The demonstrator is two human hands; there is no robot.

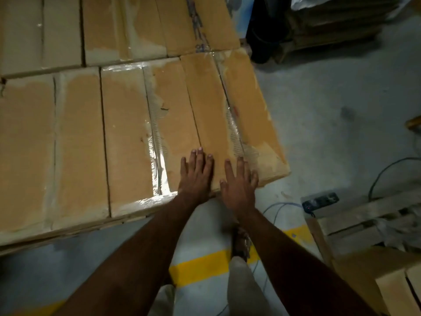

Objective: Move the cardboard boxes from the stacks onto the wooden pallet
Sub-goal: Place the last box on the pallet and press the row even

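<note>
You are looking down on the corner cardboard box [230,115], the rightmost one in the near row of a flat layer of cardboard boxes [77,137] packed edge to edge. Its top is tan, dull and scuffed, with pale torn patches where the outer paper has peeled away. A strip of clear tape [234,131] runs lengthwise down its right half, wrinkled and shiny, and ribbed corrugation shows beside it. The box just left of the corner box carries a wider glossy tape strip [159,169] that catches the light near its front edge. The corner box juts slightly past its neighbours at the near right, over the grey concrete floor [341,137].

Your left hand [197,174] lies flat on the near end of the corner box, fingers straight and together, palm down, grasping nothing. Your right hand [239,183] lies just beside it on the same box, fingers straight and a little spread, the heel at the box's front edge, also released and only pressing on the cardboard.

Below the corner box a yellow floor line [200,267] crosses the concrete. To the right of the box, well apart, sits a wooden pallet [355,215] with a black power strip [320,201] at its near corner and another carton [396,290] at the frame's lower right
</note>
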